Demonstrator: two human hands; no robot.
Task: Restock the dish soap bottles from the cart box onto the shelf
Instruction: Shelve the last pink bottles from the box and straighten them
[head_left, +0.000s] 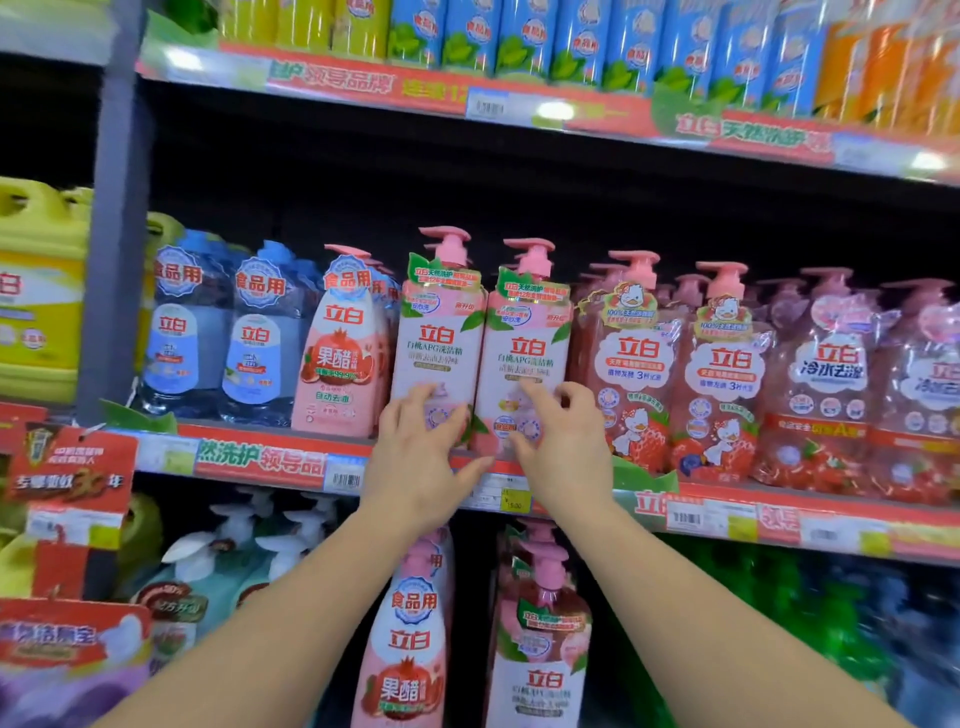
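Two white-and-pink pump bottles of dish soap stand side by side at the front of the middle shelf (249, 457). My left hand (423, 457) touches the lower front of the left bottle (439, 332) with spread, fairly straight fingers. My right hand (558, 441) presses on the lower front of the right bottle (527, 358), its index finger stretched up the label and the other fingers loosely bent. Neither hand wraps round a bottle. The cart box is out of view.
Pink pomegranate bottles (340, 343) and blue bottles (254, 332) stand to the left, red strawberry pump bottles (631, 364) to the right. Yellow jugs (39, 291) fill the far left bay. More pink bottles (540, 639) stand on the shelf below, blue cartons (519, 36) above.
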